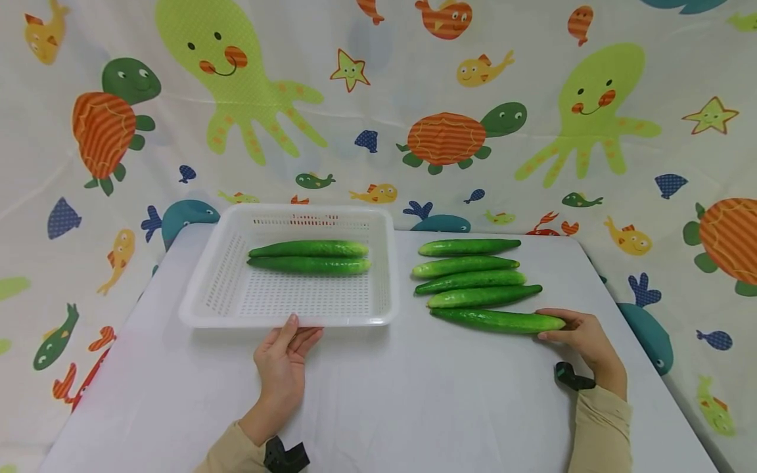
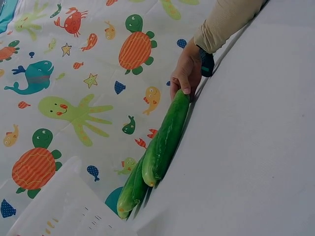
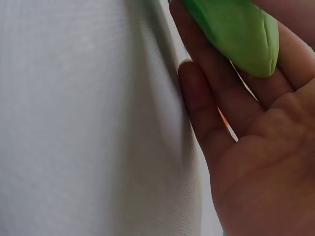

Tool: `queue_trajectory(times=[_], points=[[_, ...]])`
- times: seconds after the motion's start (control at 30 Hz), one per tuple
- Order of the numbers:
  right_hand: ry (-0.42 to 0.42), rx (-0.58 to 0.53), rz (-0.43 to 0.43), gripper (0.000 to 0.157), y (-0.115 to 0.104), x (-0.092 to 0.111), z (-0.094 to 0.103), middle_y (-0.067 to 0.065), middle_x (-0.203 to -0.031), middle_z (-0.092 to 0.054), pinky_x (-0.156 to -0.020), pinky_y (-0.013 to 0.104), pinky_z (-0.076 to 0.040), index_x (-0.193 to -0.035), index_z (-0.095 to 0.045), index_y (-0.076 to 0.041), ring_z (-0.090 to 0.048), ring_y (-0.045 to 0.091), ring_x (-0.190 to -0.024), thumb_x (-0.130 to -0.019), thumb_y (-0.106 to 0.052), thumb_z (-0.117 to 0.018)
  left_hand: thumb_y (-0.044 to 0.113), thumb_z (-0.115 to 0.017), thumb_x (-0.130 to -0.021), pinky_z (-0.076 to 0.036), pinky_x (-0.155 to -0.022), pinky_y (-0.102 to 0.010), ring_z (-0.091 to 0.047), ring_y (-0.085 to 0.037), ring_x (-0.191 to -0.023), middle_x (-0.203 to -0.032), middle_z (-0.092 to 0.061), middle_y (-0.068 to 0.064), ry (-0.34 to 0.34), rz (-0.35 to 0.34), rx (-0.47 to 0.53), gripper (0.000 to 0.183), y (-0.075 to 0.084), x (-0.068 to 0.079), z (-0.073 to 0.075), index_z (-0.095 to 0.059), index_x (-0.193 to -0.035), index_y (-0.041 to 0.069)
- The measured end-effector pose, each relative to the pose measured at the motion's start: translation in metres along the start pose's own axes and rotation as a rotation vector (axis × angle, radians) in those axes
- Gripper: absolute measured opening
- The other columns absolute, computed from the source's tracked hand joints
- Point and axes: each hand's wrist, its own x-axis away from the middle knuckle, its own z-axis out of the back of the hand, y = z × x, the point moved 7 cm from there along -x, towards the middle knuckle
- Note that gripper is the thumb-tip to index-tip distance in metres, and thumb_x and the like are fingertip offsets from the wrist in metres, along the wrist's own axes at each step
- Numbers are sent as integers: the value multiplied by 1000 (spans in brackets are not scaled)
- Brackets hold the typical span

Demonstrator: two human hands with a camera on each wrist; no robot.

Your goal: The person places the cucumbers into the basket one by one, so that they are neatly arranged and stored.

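Note:
A white plastic basket (image 1: 343,322) stands on the left of the table, with two cucumbers (image 1: 313,265) lying side by side in it. My left hand (image 1: 280,378) grips its front rim, thumb on top and fingers below. On the right, my right hand (image 1: 585,341) holds the right end of the nearest cucumber (image 1: 491,320) between thumb and fingers. The right wrist view shows the pale tip of this cucumber (image 3: 246,39) against the fingers. In the left wrist view the right hand (image 2: 186,73) pinches the cucumber's upper end.
Several more cucumbers (image 1: 476,284) lie in a column behind the held one, right of the basket. A white cloth covers the table (image 1: 426,401). Behind it hangs a curtain (image 1: 390,79) printed with sea animals. Each wrist carries a small black device (image 1: 573,377).

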Motion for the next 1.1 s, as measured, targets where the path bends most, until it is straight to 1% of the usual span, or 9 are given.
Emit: queue_trajectory(times=[0.2, 0.47, 0.8, 1.0, 1.1], points=[[7, -38, 15, 51, -3, 2, 0, -22, -107, -63, -73, 16, -46, -126, -65, 1, -51, 8, -93, -82, -17, -84, 10, -64, -98, -63, -77, -40, -73, -25, -73, -80, -72, -15, -4, 7, -4, 17, 0, 0, 0, -64, -92, -6], [2, -63, 18, 52, -7, 3, -2, -22, -107, -64, -73, 16, -47, -126, -66, 1, -52, 8, -93, -81, -17, -85, 8, -63, -99, -63, -76, -40, -73, -25, -72, -79, -72, -15, -5, 1, 9, 17, 0, -1, -1, -64, -89, -5], [19, -114, 88, 48, -21, 4, -4, -20, -105, -65, -71, 16, -51, -122, -67, 4, -54, 7, -91, -81, -12, -85, 5, -63, -98, -64, -74, -40, -73, -26, -72, -79, -71, -18, -18, 4, 46, 16, 0, 0, -2, -63, -88, -8], [23, -142, 116, 44, -24, 3, -3, -20, -107, -64, -72, 14, -52, -123, -66, 4, -55, 7, -92, -83, -8, -82, 5, -63, -98, -64, -74, -40, -73, -27, -72, -78, -71, -18, -19, 6, 43, 17, 0, -1, -2, -63, -88, -9], [44, -136, 123, 44, -25, 2, 0, -21, -108, -64, -71, 14, -52, -123, -66, 3, -55, 6, -92, -83, -6, -81, 5, -63, -98, -64, -75, -40, -73, -27, -72, -79, -71, -19, -21, 5, 44, 17, 0, -1, -2, -63, -89, -10]])
